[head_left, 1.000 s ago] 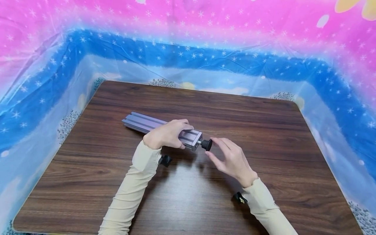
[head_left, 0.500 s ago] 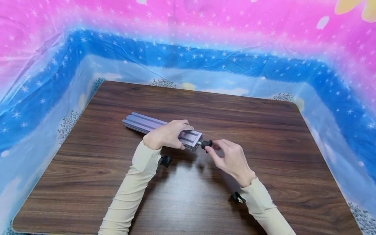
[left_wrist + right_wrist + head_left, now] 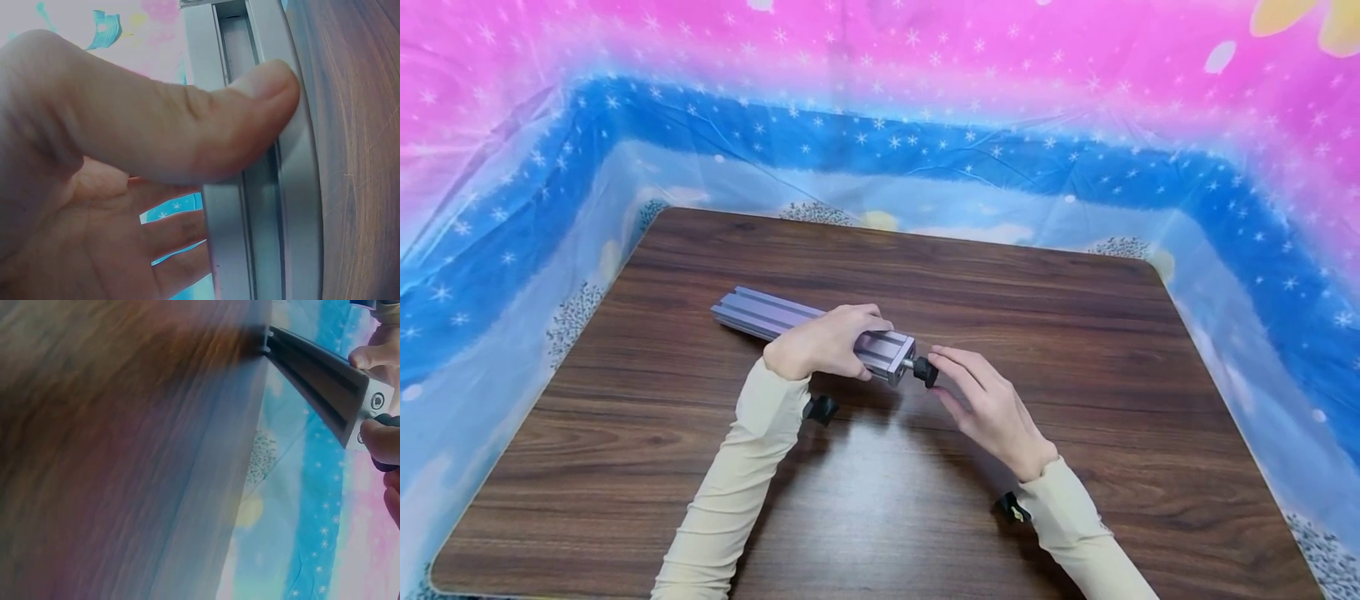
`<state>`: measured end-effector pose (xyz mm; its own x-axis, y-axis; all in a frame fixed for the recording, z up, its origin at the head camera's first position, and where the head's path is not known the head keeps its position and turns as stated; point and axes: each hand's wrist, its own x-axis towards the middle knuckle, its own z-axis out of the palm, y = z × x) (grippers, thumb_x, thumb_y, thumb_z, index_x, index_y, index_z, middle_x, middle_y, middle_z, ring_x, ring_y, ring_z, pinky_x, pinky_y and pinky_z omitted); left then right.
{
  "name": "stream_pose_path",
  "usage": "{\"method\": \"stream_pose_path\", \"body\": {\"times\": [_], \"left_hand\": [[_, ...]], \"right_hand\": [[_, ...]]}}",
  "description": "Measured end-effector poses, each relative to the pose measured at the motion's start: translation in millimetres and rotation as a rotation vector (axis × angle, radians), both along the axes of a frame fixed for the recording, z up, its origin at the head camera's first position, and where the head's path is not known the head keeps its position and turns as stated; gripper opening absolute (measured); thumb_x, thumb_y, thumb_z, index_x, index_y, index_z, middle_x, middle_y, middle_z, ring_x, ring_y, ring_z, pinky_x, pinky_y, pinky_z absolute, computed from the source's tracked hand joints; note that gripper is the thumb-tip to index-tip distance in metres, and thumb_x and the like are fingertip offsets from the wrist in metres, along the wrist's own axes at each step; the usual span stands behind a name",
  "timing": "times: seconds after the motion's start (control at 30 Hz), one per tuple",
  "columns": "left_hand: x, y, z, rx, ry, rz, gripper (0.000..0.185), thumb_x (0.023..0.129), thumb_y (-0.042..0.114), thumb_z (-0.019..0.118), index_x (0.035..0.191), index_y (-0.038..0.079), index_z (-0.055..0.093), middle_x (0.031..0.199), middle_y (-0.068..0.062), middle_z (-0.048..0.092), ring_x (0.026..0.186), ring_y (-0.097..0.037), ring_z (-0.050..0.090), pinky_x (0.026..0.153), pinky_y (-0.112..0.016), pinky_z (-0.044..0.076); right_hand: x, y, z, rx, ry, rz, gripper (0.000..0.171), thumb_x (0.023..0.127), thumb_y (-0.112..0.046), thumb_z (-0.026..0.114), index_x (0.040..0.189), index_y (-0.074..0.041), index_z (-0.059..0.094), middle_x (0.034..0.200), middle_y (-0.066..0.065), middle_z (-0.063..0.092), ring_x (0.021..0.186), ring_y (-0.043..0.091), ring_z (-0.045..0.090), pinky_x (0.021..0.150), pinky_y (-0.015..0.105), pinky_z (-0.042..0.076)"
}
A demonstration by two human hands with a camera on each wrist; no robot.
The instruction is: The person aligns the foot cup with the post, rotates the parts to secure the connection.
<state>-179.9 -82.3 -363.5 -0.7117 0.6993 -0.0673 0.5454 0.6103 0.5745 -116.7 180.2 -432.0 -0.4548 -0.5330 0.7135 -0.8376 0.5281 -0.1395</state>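
A grey slotted aluminium profile (image 3: 767, 312) lies aslant on the table, its near end towards the right. My left hand (image 3: 823, 340) grips it near that end. Up close in the left wrist view, the thumb (image 3: 206, 134) crosses the slotted face and the fingers lie at the far side. A short metal stud (image 3: 909, 364) joins the profile's end to a black knob (image 3: 925, 372). My right hand (image 3: 992, 408) pinches this knob, with the forefinger at its upper side. In the right wrist view, the thumb covers part of the knob (image 3: 386, 419) beside the end face (image 3: 358, 428).
The dark wood-grain table (image 3: 1075, 333) has rounded corners. Patterned pink and blue cloth (image 3: 880, 137) hangs behind it and at both sides. Small black camera mounts (image 3: 822, 409) sit at the inner side of both cuffs.
The right hand's fingers closed in on the knob, then shifted round it with the forefinger straighter. The knob appears turned to another angle. Left hand and profile have stayed put.
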Motion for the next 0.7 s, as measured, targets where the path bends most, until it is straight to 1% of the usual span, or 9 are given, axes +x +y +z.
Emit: {"method": "stream_pose_path", "body": {"times": [0.03, 0.1, 0.2, 0.3, 0.4, 0.47, 0.57, 0.7], "left_hand": [[0.1, 0, 0.3, -0.001, -0.005, 0.002, 0.060, 0.073, 0.005, 0.086, 0.130, 0.003, 0.066, 0.111, -0.009, 0.060, 0.094, -0.021, 0.057, 0.087, -0.036, 0.050], [-0.1, 0, 0.5, 0.002, -0.008, 0.003, 0.060, 0.073, 0.004, 0.085, 0.130, 0.003, 0.066, 0.112, -0.009, 0.060, 0.094, -0.021, 0.057, 0.087, -0.036, 0.050], [-1.0, 0, -0.7, 0.003, 0.003, -0.002, 0.060, 0.073, 0.004, 0.085, 0.130, 0.002, 0.066, 0.111, -0.009, 0.061, 0.094, -0.021, 0.057, 0.087, -0.035, 0.050], [-1.6, 0, -2.9, 0.007, 0.020, -0.010, 0.060, 0.072, 0.003, 0.084, 0.129, 0.001, 0.066, 0.110, -0.010, 0.061, 0.093, -0.021, 0.057, 0.086, -0.035, 0.050], [-1.3, 0, -4.1, 0.006, 0.019, -0.011, 0.060, 0.072, 0.003, 0.085, 0.129, 0.002, 0.066, 0.110, -0.010, 0.061, 0.092, -0.022, 0.057, 0.086, -0.036, 0.050], [-1.2, 0, -4.3, 0.008, 0.019, -0.011, 0.060, 0.072, 0.003, 0.085, 0.129, 0.001, 0.066, 0.110, -0.010, 0.061, 0.093, -0.021, 0.058, 0.086, -0.036, 0.050], [-0.9, -1, -3.5, 0.007, 0.017, -0.012, 0.059, 0.072, 0.003, 0.085, 0.128, 0.002, 0.066, 0.110, -0.010, 0.061, 0.093, -0.021, 0.058, 0.087, -0.036, 0.050], [-0.6, -1, -2.1, 0.008, 0.017, -0.011, 0.058, 0.073, 0.003, 0.085, 0.127, 0.003, 0.067, 0.109, -0.009, 0.060, 0.093, -0.021, 0.057, 0.086, -0.035, 0.050]], "right_hand": [[-0.5, 0, 0.0, -0.002, 0.010, 0.000, 0.057, 0.076, 0.003, 0.083, 0.130, 0.002, 0.064, 0.127, 0.016, 0.067, 0.114, 0.027, 0.066, 0.102, 0.030, 0.050], [-1.3, 0, 0.1, -0.005, 0.014, -0.005, 0.052, 0.080, -0.002, 0.081, 0.129, 0.003, 0.065, 0.125, 0.015, 0.068, 0.112, 0.027, 0.066, 0.098, 0.033, 0.052], [-2.1, 1, -0.5, -0.012, 0.005, -0.026, 0.043, 0.090, -0.017, 0.076, 0.127, 0.004, 0.065, 0.119, 0.015, 0.070, 0.107, 0.027, 0.068, 0.092, 0.037, 0.055], [-3.4, -1, -2.4, -0.029, -0.009, -0.064, 0.044, 0.097, -0.033, 0.067, 0.121, 0.003, 0.068, 0.110, 0.014, 0.072, 0.098, 0.026, 0.070, 0.084, 0.039, 0.057], [-4.5, -3, -4.0, -0.046, -0.033, -0.108, 0.045, 0.098, -0.042, 0.062, 0.110, 0.001, 0.071, 0.098, 0.011, 0.073, 0.086, 0.022, 0.070, 0.074, 0.038, 0.058], [-4.5, -5, -4.0, -0.055, -0.055, -0.138, 0.045, 0.099, -0.045, 0.061, 0.102, -0.002, 0.072, 0.090, 0.008, 0.073, 0.078, 0.018, 0.069, 0.068, 0.037, 0.057], [-3.8, -7, -2.9, -0.067, -0.091, -0.174, 0.044, 0.099, -0.047, 0.059, 0.091, -0.006, 0.073, 0.080, 0.002, 0.072, 0.070, 0.014, 0.067, 0.062, 0.034, 0.055], [-2.7, -10, -1.1, -0.072, -0.126, -0.212, 0.041, 0.099, -0.046, 0.060, 0.084, -0.010, 0.073, 0.075, -0.001, 0.071, 0.065, 0.011, 0.065, 0.058, 0.032, 0.053]]}}
